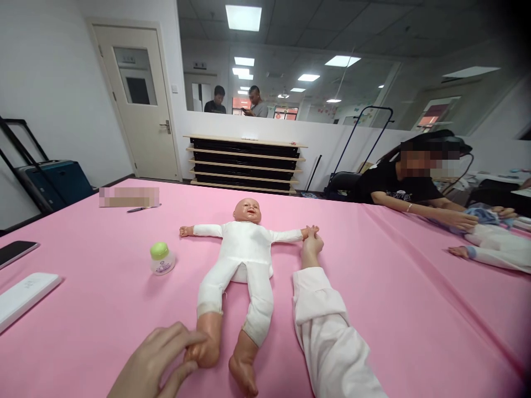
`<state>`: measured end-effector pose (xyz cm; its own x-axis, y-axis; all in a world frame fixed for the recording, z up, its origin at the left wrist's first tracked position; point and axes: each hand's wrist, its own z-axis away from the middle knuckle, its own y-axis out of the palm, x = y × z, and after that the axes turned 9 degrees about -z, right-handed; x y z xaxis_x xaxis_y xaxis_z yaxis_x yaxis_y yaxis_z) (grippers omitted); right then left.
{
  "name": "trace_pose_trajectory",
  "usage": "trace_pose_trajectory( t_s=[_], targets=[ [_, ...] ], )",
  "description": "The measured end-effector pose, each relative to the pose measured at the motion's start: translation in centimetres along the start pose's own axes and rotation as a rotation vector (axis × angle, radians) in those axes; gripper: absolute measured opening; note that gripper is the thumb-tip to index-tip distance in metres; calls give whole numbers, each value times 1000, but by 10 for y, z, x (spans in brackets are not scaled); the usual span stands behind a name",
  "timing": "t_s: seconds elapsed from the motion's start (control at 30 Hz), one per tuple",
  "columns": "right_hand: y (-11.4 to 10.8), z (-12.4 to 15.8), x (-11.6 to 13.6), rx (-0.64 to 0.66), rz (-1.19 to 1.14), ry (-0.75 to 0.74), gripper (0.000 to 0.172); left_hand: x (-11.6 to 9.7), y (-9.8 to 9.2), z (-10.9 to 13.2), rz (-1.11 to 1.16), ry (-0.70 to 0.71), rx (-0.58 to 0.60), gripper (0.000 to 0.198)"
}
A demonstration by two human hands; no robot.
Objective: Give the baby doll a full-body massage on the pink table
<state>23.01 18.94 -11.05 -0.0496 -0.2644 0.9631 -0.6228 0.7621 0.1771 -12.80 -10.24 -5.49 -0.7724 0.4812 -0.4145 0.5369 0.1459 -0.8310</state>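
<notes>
A baby doll [247, 243] with a white cloth body lies on its back, arms spread and its head away from me. At the lower left, my left hand [160, 356] is closed about one of the doll's bare feet, fingers on top and thumb below. Farther up, my right hand [312, 246] pinches the doll's small hand on the right side, and its white sleeve lies along the cloth. A small cream jar [162, 260] with a green lid stands left of the doll.
Pink cloth [352, 309] covers the table. At the left edge lie a white box [27, 298] and a phone [16, 253]. A pen [143, 208] lies near a blurred-out flat item [128, 197]. To the right, a co-worker [409, 182] handles another doll [500, 246].
</notes>
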Motion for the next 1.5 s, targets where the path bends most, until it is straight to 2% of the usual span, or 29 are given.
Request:
trace_pose_trajectory(
  t_s=[0.1,0.17,0.23,0.33,0.43,0.5,0.57,0.63,0.73,0.87,0.97,1.03,1.1,1.13,1.23,1.3,1.4,1.5],
  targets=[
    [16,20,37,88,-43,-206,39,-1,-24,-19,91,-124,-182,20],
    [30,41,58,210,-50,-344,40,0,-33,-38,143,-233,-279,22],
    [43,64,71,367,-21,-450,38,4,-35,-62,219,-320,-305,24],
    [57,96,73,647,64,-567,27,17,-26,-99,313,-327,-328,29],
    [62,117,63,877,139,-645,22,33,-7,-128,405,-361,-316,29],
    [63,125,56,960,174,-666,18,41,7,-142,434,-337,-273,29],
    [64,128,51,990,197,-668,15,44,18,-150,442,-314,-235,29],
    [64,127,49,981,197,-658,16,42,22,-152,433,-300,-209,28],
    [62,115,50,878,154,-611,22,30,10,-143,387,-287,-199,26],
    [50,75,45,523,59,-453,30,8,-24,-102,297,-226,-215,24],
    [31,40,29,228,16,-297,35,-5,-34,-58,129,-142,-127,20],
    [15,22,13,103,10,-180,34,-9,-25,-32,52,-77,-23,17],
    [2,12,-4,24,9,-75,32,-9,-4,-13,12,77,63,16],
    [-2,9,-11,-3,7,-33,31,-8,8,-6,-20,111,137,18],
    [-8,7,-20,-44,-6,24,33,-7,32,5,-111,71,174,22],
    [-5,9,-12,-63,-21,7,35,-8,29,5,-108,73,131,22],
    [6,19,16,-57,-48,-82,41,-12,4,-4,-48,73,-34,18],
    [23,38,50,90,-84,-239,44,-12,-23,-27,-30,-52,-244,19]
  ],
)
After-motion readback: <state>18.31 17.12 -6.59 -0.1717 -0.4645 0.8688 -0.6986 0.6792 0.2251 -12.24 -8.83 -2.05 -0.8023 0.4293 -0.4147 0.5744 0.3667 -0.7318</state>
